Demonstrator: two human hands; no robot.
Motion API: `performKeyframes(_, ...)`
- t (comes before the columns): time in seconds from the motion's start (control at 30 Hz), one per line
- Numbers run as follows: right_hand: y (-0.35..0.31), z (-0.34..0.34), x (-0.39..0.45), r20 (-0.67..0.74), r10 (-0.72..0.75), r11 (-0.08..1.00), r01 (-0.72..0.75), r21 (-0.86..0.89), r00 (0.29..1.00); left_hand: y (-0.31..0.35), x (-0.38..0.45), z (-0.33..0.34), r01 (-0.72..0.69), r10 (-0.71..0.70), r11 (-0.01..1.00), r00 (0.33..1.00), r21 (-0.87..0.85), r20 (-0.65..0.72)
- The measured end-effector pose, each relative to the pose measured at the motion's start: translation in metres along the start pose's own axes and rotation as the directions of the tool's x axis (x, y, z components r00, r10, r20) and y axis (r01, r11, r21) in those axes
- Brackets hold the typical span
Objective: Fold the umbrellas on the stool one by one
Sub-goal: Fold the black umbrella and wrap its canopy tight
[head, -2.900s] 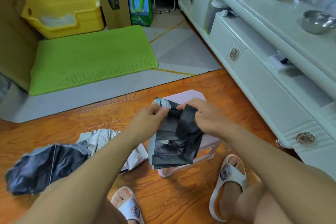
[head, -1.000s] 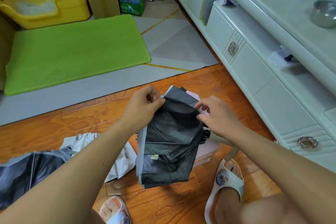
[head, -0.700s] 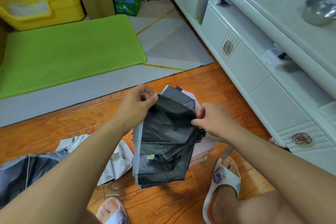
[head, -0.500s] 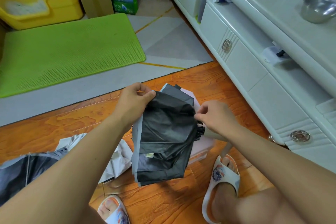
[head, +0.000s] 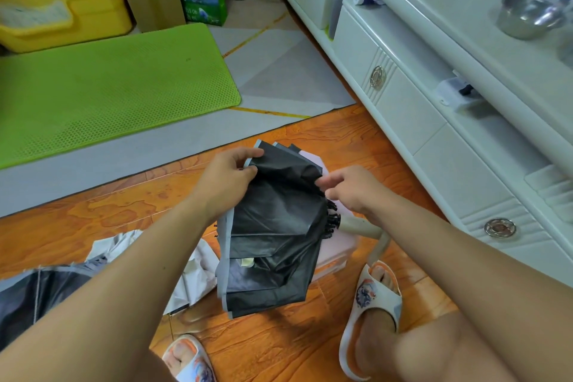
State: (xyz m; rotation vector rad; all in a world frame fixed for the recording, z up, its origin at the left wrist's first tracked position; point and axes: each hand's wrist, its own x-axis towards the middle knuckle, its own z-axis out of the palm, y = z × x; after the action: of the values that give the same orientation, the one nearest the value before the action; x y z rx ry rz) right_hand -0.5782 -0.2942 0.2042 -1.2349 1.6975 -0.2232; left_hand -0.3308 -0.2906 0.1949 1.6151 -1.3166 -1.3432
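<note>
Above the pink stool (head: 336, 250), both hands (left (head: 228, 183), right (head: 356, 189)) pinch the black umbrella (head: 273, 232) canopy's top edge.

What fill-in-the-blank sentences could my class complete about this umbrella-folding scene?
1. Both hands, left hand and right hand, pinch the top edge of the ____ umbrella.
2. That umbrella lies over a pale ____.
3. The mat on the floor is ____.
4. The metal bowl sits on the white ____.

Missing words: black; stool; green; cabinet
</note>
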Motion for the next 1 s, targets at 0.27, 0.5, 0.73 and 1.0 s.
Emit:
performKeyframes(0.27,0.003,0.008,0.005,-0.089,0.066,0.992,-0.055,0.117,0.994,0.003,0.002,0.002,0.056,-0.066,0.992,0.994,-0.114,-0.082)
performKeyframes(0.5,0.007,0.009,0.014,-0.183,0.041,0.999,-0.041,0.003,0.982,0.0,0.002,-0.005,0.07,-0.088,0.978,0.993,-0.197,-0.084)
performKeyframes(0.73,0.006,0.015,0.016,-0.161,0.016,0.995,0.0,0.102,0.987,0.0,-0.001,-0.007,0.055,-0.065,0.991,0.995,-0.124,-0.077)
performKeyframes(1.0,-0.001,0.018,0.003,0.008,0.017,0.965,-0.019,0.26,1.0,0.006,-0.007,-0.009,0.094,-0.101,0.991,0.992,-0.093,-0.072)
